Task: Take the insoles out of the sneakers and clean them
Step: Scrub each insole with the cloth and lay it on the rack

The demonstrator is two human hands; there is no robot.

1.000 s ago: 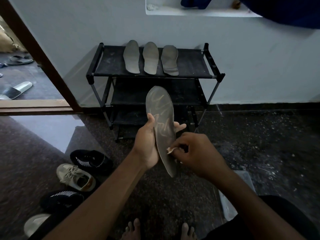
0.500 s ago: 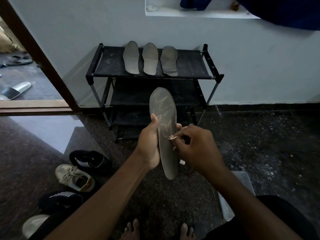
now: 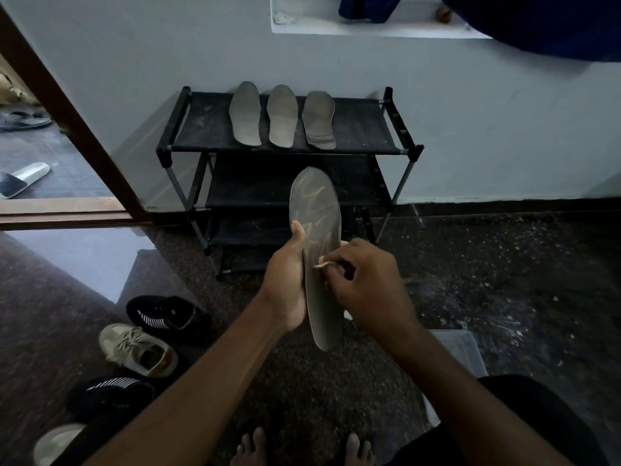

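A grey insole (image 3: pixel 317 223) with pale wet streaks stands upright in front of me, toe end up. My left hand (image 3: pixel 285 284) grips its left edge at mid-length, thumb on the face. My right hand (image 3: pixel 366 284) pinches a small white wipe (image 3: pixel 321 263) against the insole's middle. Three more grey insoles (image 3: pixel 282 117) lie side by side on top of the black shoe rack (image 3: pixel 356 132). On the floor at lower left are two black striped sneakers (image 3: pixel 164 314) and a beige sneaker (image 3: pixel 137 351); a second pale shoe (image 3: pixel 57 443) is partly cut off.
The rack stands against a pale wall. A doorway (image 3: pixel 67 105) opens at left with sandals (image 3: pixel 20 179) outside. A clear plastic container (image 3: pixel 460 361) sits on the dark floor by my right arm. My bare feet (image 3: pixel 302 449) are at the bottom edge.
My right hand with the wipe has slid up the insole from near the heel to its middle. The insole has shifted slightly right and more upright in my left hand.
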